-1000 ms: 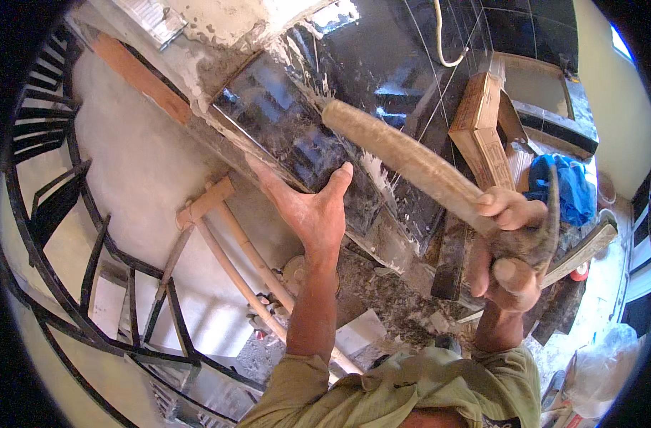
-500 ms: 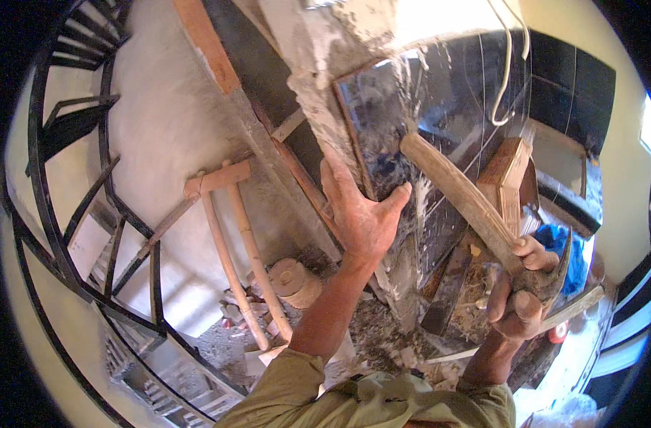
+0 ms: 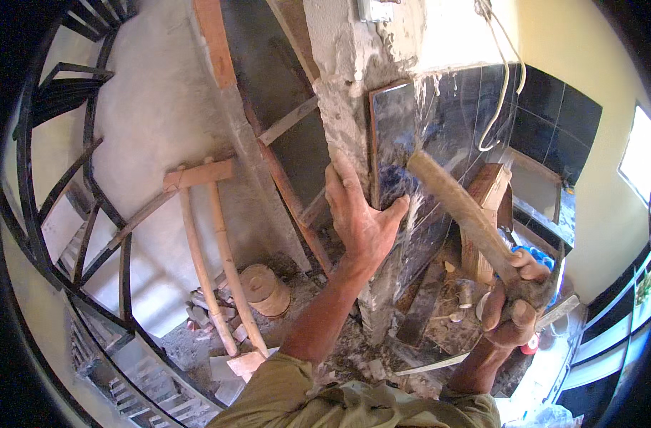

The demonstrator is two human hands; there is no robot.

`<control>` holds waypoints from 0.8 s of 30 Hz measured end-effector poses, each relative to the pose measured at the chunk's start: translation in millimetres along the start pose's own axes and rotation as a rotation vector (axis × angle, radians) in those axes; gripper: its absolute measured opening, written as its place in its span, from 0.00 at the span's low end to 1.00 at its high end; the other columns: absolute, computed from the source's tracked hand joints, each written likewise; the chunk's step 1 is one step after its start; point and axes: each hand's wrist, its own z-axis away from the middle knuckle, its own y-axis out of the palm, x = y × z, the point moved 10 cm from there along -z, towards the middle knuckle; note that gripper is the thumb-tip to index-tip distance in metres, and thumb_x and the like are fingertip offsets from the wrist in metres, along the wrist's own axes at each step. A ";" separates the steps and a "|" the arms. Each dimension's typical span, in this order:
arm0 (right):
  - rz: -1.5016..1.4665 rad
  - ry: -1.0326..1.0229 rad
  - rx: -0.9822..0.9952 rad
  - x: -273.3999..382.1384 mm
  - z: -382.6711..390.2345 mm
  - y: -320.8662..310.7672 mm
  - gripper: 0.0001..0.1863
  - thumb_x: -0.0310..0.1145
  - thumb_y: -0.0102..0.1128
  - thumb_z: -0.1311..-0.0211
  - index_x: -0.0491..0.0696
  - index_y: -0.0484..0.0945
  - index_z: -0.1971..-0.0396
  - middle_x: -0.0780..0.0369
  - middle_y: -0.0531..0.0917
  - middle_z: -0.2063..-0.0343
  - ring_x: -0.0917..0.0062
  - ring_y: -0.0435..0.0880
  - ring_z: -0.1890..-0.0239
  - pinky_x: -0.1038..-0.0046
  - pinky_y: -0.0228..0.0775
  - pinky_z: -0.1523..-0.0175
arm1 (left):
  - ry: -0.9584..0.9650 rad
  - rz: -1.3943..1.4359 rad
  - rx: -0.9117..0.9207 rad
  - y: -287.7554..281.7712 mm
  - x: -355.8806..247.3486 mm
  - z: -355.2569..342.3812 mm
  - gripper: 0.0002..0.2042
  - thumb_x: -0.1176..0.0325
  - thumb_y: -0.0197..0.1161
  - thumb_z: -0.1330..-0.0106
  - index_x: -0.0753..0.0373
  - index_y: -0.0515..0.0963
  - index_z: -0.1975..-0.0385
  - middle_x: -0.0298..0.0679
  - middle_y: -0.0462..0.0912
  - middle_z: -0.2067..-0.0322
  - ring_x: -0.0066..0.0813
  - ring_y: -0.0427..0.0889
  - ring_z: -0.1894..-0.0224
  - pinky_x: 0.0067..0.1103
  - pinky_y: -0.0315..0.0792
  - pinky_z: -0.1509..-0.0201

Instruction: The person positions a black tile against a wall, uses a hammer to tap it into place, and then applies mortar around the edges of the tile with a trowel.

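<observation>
Left hand [image 3: 362, 230]: fingers spread on 1 tile [image 3: 392, 139] | right hand [image 3: 512, 305]: fingers gripping 1 hammer [image 3: 462, 208]

Hammer head [image 3: 535, 291] half-hidden in right grip [image 3: 512, 329]

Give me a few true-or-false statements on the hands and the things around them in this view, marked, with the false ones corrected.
1. The right hand grips a hammer near its head. True.
2. The left hand is closed in a fist. False: its thumb and fingers are spread apart at the edge of a dark tile.
3. The hammer's handle end points toward the dark tile. True.
4. A cardboard box is to the left of the left hand. False: it is to the right of it.
5. A round tan object stands on the floor to the left of the left forearm. True.
</observation>
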 end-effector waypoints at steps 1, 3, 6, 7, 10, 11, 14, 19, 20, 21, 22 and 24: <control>0.007 -0.052 0.015 6.2 0.5 -0.1 0.29 0.31 0.61 0.55 0.36 0.68 0.50 0.43 0.71 0.51 0.82 0.66 0.96 0.85 0.72 0.76 | -0.001 0.011 0.001 0.3 -2.3 -1.6 0.58 0.61 0.78 0.56 0.71 0.42 0.29 0.66 0.53 0.38 0.63 0.60 0.39 0.48 0.59 0.37; 0.076 -0.089 -0.067 6.2 1.7 -6.1 0.30 0.36 0.59 0.54 0.36 0.68 0.50 0.44 0.72 0.52 0.83 0.64 0.97 0.88 0.61 0.88 | -0.006 -0.004 0.016 1.0 -3.9 -1.5 0.58 0.64 0.78 0.57 0.71 0.43 0.29 0.66 0.54 0.38 0.63 0.60 0.39 0.48 0.58 0.37; 0.123 0.035 -0.040 -2.7 0.7 2.0 0.29 0.36 0.60 0.55 0.36 0.69 0.53 0.45 0.72 0.53 0.81 0.63 0.95 0.88 0.51 0.94 | 0.017 0.050 -0.009 3.2 -1.8 -1.0 0.58 0.65 0.79 0.57 0.72 0.43 0.30 0.67 0.53 0.37 0.64 0.58 0.37 0.47 0.57 0.35; 0.133 0.032 -0.059 0.7 -0.5 -0.7 0.29 0.36 0.60 0.55 0.36 0.69 0.53 0.45 0.72 0.53 0.81 0.63 0.95 0.88 0.51 0.94 | 0.019 0.060 0.010 7.1 -2.5 -2.7 0.58 0.65 0.79 0.57 0.72 0.43 0.30 0.67 0.53 0.37 0.64 0.58 0.37 0.47 0.57 0.35; -0.015 0.004 -0.092 -1.9 1.0 -11.2 0.26 0.29 0.66 0.53 0.33 0.67 0.56 0.40 0.71 0.51 0.74 0.74 0.91 0.82 0.64 0.91 | 0.001 -0.011 0.014 4.6 7.1 0.9 0.56 0.66 0.78 0.55 0.73 0.44 0.30 0.67 0.51 0.35 0.63 0.54 0.33 0.46 0.53 0.31; -0.012 0.007 -0.056 -1.7 -0.9 -8.1 0.26 0.29 0.65 0.53 0.33 0.67 0.56 0.39 0.72 0.51 0.74 0.74 0.91 0.82 0.64 0.91 | 0.009 0.002 0.039 7.1 5.8 0.6 0.56 0.66 0.78 0.55 0.73 0.44 0.30 0.67 0.51 0.35 0.63 0.54 0.33 0.46 0.53 0.31; -0.027 -0.001 -0.035 -0.1 -2.3 -4.5 0.25 0.28 0.64 0.54 0.32 0.67 0.56 0.38 0.71 0.51 0.75 0.75 0.91 0.82 0.65 0.91 | -0.039 0.115 0.003 3.8 2.8 -2.0 0.55 0.67 0.78 0.54 0.74 0.45 0.31 0.64 0.51 0.35 0.58 0.53 0.32 0.44 0.50 0.29; -0.059 0.110 -0.035 -11.9 -3.0 -3.6 0.26 0.27 0.62 0.57 0.31 0.68 0.56 0.35 0.70 0.51 0.76 0.74 0.91 0.83 0.68 0.88 | -0.071 0.290 0.018 12.4 9.5 -1.8 0.53 0.78 0.75 0.55 0.75 0.45 0.30 0.57 0.51 0.32 0.45 0.53 0.30 0.35 0.48 0.26; -0.106 0.077 -0.018 -8.0 -3.6 -1.8 0.26 0.26 0.62 0.57 0.30 0.68 0.55 0.35 0.70 0.51 0.76 0.74 0.90 0.83 0.67 0.88 | -0.050 0.257 0.004 10.3 5.8 -3.1 0.53 0.78 0.75 0.55 0.74 0.45 0.30 0.57 0.52 0.32 0.44 0.54 0.30 0.34 0.49 0.26; -0.153 0.043 -0.002 -4.3 -4.2 -1.1 0.27 0.25 0.61 0.57 0.30 0.68 0.55 0.36 0.71 0.51 0.77 0.74 0.90 0.83 0.67 0.88 | -0.052 0.236 -0.006 8.8 1.3 -4.8 0.53 0.78 0.75 0.55 0.74 0.45 0.30 0.56 0.52 0.32 0.43 0.55 0.31 0.34 0.50 0.27; -0.143 0.034 0.052 -3.2 -4.5 2.0 0.26 0.25 0.60 0.57 0.31 0.69 0.54 0.36 0.72 0.52 0.77 0.75 0.89 0.84 0.67 0.87 | -0.056 0.209 -0.013 6.4 -2.3 -5.4 0.53 0.78 0.75 0.55 0.73 0.44 0.30 0.55 0.53 0.32 0.42 0.56 0.31 0.33 0.52 0.27; -0.108 0.051 0.041 -7.3 -5.7 -4.1 0.26 0.26 0.61 0.56 0.31 0.68 0.55 0.37 0.71 0.52 0.76 0.75 0.90 0.84 0.67 0.88 | -0.082 0.273 0.001 13.6 3.2 -3.5 0.53 0.79 0.75 0.56 0.73 0.45 0.30 0.55 0.53 0.32 0.42 0.57 0.32 0.33 0.53 0.27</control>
